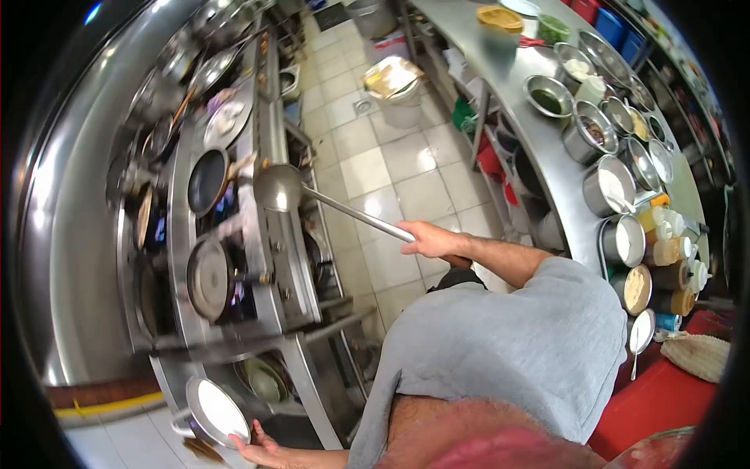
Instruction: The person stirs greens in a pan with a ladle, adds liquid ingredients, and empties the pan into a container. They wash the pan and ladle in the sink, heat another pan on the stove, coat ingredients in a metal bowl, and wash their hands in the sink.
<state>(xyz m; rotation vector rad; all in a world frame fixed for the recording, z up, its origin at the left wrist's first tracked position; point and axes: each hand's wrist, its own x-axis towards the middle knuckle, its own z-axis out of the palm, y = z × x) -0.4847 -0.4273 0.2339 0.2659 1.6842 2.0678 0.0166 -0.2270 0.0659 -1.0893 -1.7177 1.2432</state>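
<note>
My right hand is closed around the long handle of a large metal ladle. The ladle's round bowl hangs over the front edge of the stove, and the handle slants across the aisle. At the lower left, my left hand grips the rim of a metal pot. Something white fills the pot's inside; whether it is liquid cannot be made out. The pot is tilted beside the end of the stove.
On the stove sit a dark frying pan, a pale pan and a plate. The steel counter at right carries several metal containers and squeeze bottles. A covered bucket stands on the tiled floor.
</note>
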